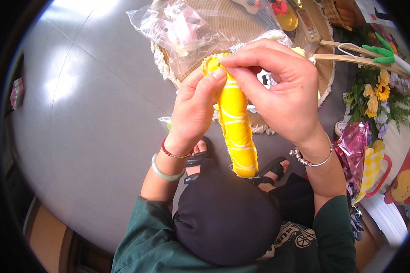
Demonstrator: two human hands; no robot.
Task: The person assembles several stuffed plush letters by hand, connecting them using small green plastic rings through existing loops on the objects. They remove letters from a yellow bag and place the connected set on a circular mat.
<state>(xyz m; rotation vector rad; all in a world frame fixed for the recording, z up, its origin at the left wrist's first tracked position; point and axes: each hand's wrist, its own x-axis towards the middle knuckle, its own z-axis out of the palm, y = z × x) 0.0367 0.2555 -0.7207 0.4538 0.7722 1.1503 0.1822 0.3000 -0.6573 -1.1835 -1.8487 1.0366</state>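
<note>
A long yellow stuffed felt piece (236,129) hangs down in front of me, with curved white lines across it and pale stitching along its edges. My left hand (197,98) pinches its upper end from the left, the thumb pressed on the front near a small folded-over part. At the same end my right hand (280,84) is closed, thumb and forefinger meeting at the felt's top edge. Whatever sits between those right fingertips is too small to make out. The felt's lower end hangs free above my feet.
Beyond my hands, a round woven mat (234,20) with a fringe holds a clear plastic bag (182,27) and small items. Artificial flowers (378,93), a pink foil wrapper (352,150) and a red felt flower (403,179) lie at the right. Grey floor (100,123) spreads left.
</note>
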